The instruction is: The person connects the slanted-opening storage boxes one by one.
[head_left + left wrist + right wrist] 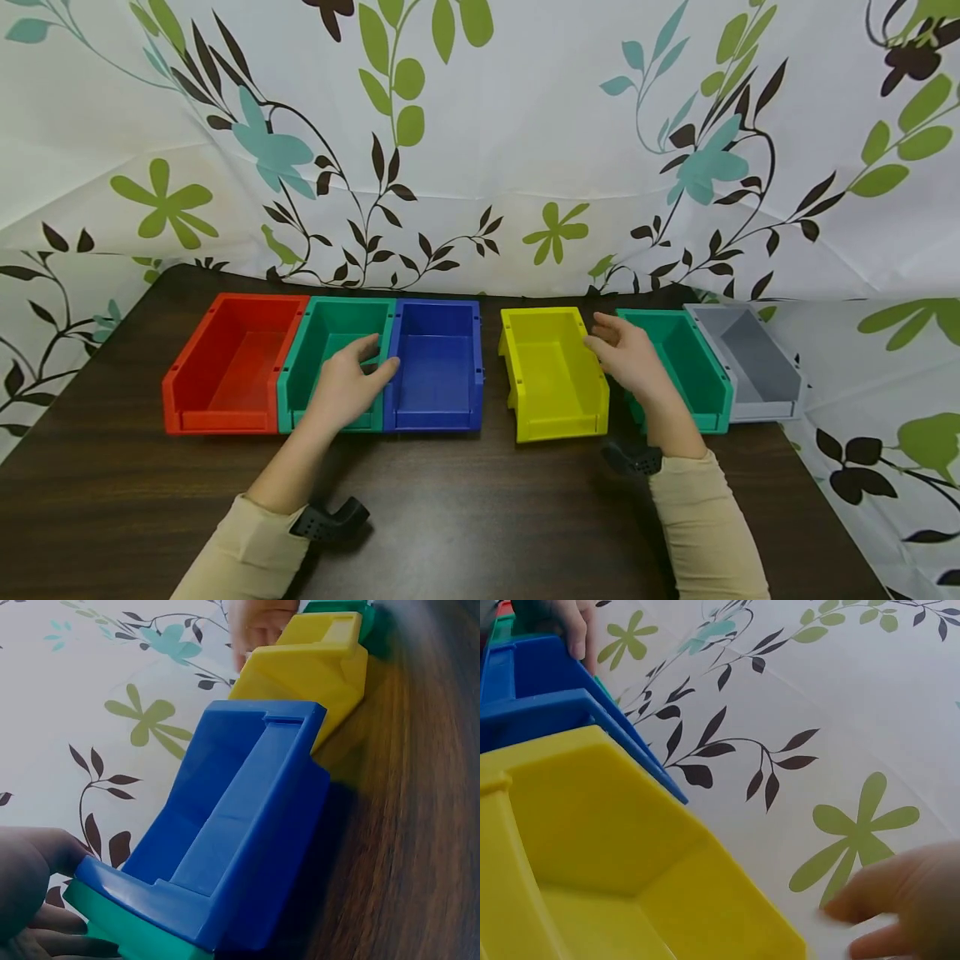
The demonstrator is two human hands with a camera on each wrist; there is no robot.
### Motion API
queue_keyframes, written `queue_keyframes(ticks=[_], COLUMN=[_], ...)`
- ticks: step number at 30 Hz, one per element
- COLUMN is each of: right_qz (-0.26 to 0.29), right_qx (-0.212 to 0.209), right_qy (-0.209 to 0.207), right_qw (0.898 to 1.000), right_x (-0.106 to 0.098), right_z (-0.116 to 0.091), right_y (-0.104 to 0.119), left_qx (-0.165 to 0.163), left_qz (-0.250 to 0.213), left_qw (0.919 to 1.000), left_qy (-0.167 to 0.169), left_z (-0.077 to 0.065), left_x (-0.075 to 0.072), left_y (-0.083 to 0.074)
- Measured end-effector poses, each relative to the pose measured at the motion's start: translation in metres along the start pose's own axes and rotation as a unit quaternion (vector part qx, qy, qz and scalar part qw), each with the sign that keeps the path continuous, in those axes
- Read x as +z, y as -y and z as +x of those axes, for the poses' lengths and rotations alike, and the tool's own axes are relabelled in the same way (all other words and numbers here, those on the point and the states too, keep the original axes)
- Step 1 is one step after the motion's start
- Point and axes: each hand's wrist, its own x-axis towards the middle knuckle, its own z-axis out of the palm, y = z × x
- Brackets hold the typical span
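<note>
The left hand (351, 379) is where the left green bin (330, 333) and the blue bin (435, 367) meet; whether it pinches their walls I cannot tell. The loose-fingered right hand (632, 357) is just right of the yellow bin (551, 375), which sits askew, apart from the blue bin. An uneven push from that side could twist it; a left-hand tug might split the touching pair.
</note>
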Motion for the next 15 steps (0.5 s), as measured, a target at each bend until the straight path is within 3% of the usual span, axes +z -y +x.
queue_keyframes(ticks=[3,6,15], right_qz=[-0.068,-0.101,-0.069], right_qx=[0.011,0.014,0.004], right_qy=[0.059,0.091,0.051], right_qw=[0.996,0.991,0.996], right_x=[0.0002,0.001,0.0094], right_z=[0.0014,0.0021,0.0055], right_y=[-0.0027,-0.0042,-0.0085], left_qx=[-0.009,-0.014,-0.016], left_qz=[-0.013,-0.015,-0.019], left_qw=[0.9998,0.9997,0.9996], left_qy=[0.009,0.013,0.016], left_z=[0.0002,-0.0001,-0.0018], left_x=[0.0001,-0.0006,0.0004], left_y=[-0.0001,-0.0013,-0.003])
